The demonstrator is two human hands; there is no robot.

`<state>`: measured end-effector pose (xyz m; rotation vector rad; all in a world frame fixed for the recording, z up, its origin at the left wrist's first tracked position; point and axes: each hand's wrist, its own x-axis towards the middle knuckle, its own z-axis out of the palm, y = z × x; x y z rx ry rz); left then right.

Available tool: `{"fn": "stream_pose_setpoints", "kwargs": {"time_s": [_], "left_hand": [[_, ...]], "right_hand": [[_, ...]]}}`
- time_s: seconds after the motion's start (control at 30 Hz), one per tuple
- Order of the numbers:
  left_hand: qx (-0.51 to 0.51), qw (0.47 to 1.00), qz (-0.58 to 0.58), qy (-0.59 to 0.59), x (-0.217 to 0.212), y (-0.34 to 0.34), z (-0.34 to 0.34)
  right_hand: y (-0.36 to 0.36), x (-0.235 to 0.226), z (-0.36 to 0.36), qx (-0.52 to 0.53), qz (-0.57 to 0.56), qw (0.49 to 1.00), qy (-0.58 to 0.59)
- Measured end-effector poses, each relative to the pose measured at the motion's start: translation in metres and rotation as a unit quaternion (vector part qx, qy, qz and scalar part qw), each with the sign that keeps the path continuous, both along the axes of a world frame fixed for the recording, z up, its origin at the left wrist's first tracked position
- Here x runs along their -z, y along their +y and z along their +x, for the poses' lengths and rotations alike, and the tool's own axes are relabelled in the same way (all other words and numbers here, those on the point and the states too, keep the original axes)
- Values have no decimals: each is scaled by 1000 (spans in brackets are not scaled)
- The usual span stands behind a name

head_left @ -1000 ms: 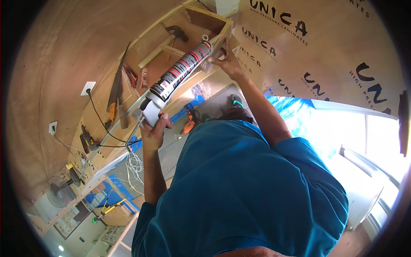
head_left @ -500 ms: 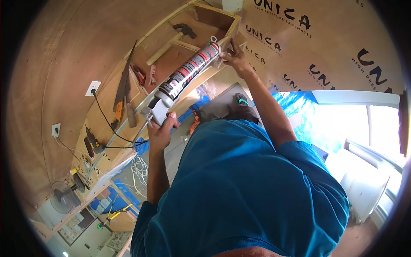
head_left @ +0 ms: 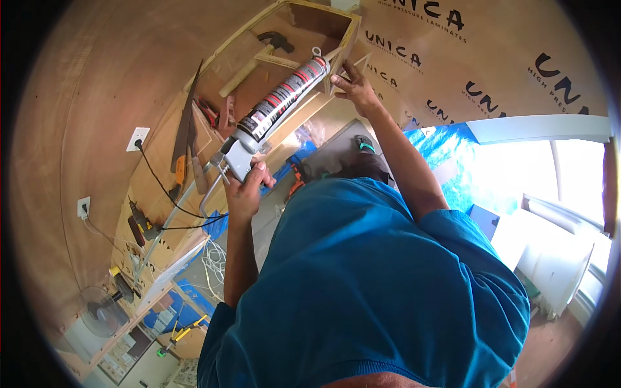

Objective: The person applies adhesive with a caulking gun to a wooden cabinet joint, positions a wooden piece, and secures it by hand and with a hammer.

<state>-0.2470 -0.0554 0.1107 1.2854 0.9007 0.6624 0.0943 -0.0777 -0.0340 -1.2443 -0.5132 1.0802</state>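
Head view: the left hand (head_left: 244,194) is clasping its grip around a grey metal caulking gun (head_left: 240,160), whose black-red-and-white cylindrical cartridge (head_left: 284,99) is slanting before an open pale-wood frame (head_left: 351,32). The right hand (head_left: 359,92), fingers spread, is lying beside the cartridge's far end.

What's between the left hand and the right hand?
Head view: the caulking gun, with a cartridge, spans it diagonally. The left hand grips the handle end; the far end shows beside the right hand, contact unclear.

Grey caulking gun (head_left: 240,159), dark striped cartridge (head_left: 284,97) loaded, slanting up rightward, tip perhaps touching wooden frame (head_left: 354,29)
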Motion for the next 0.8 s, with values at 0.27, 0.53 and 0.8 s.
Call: {"fn": "stream_pose_setpoints", "kwargs": {"time_s": [0.27, 0.53, 0.8], "left_hand": [[10, 1000, 6, 6, -6, -4, -14], [-27, 1000, -8, 12, 1, -13, -32], [-30, 999, -16, 15, -7, -25, -44]], "right_hand": [[-2, 0, -6, 8, -9, 1000, -13], [0, 9, -6, 25, -1, 1000, -19], [1, 11, -11, 36, 10, 999, -13]]}}
